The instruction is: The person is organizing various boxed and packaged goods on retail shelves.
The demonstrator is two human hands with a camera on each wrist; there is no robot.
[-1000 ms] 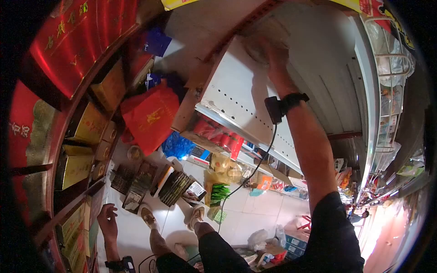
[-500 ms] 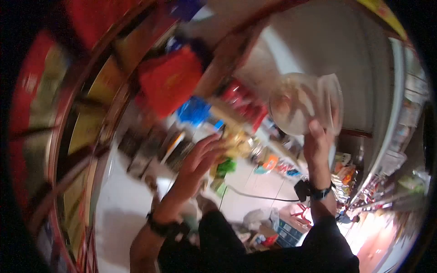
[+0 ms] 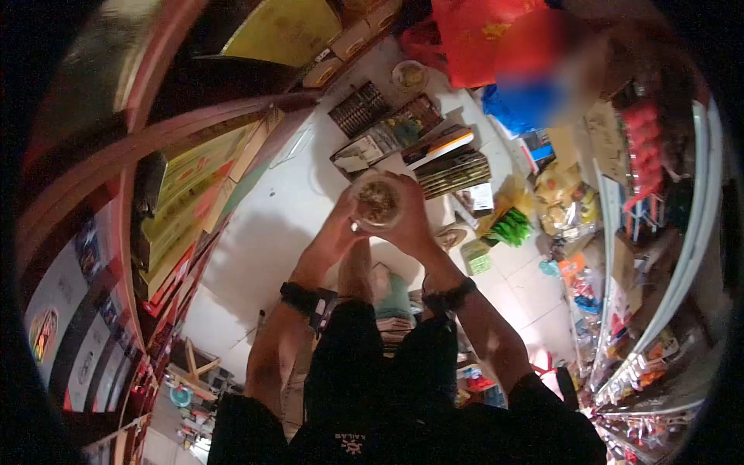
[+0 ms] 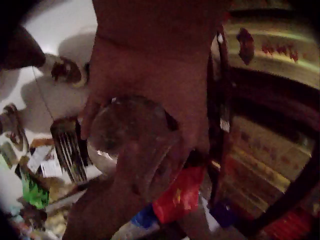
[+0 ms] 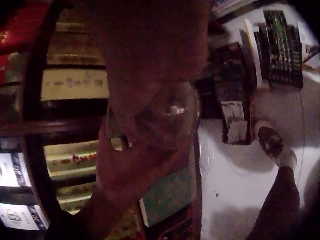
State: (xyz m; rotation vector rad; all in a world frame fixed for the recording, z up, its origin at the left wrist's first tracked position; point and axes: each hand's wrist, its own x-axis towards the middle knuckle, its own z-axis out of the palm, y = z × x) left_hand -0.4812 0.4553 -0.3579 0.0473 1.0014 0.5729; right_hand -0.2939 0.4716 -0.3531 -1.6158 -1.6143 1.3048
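A round clear container (image 3: pixel 377 200) with brownish contents is held between both hands, in front of the body. The left hand (image 3: pixel 335 231) grips its left side, and the right hand (image 3: pixel 411 225) curls round its right side. The left wrist view shows the round clear surface of the container (image 4: pixel 125 130) under the left hand (image 4: pixel 150 75), with the other hand across it. From the right wrist, the container (image 5: pixel 175 117) appears beside the right hand (image 5: pixel 145 60), dark and partly covered by fingers.
Shelves with yellow boxes (image 3: pixel 198 201) stand on the left. Dark stacked packs (image 3: pixel 453 172), a small round tub (image 3: pixel 409 76) and green packets (image 3: pixel 510 227) are on the floor ahead. A red bag (image 3: pixel 480 39) is at the top, and shelves of packaged goods (image 3: pixel 577 287) line the right.
The right hand has brought the clear container down from the upper shelf to the front of the body. The left hand has risen and taken hold of it too. The view has turned toward the floor.
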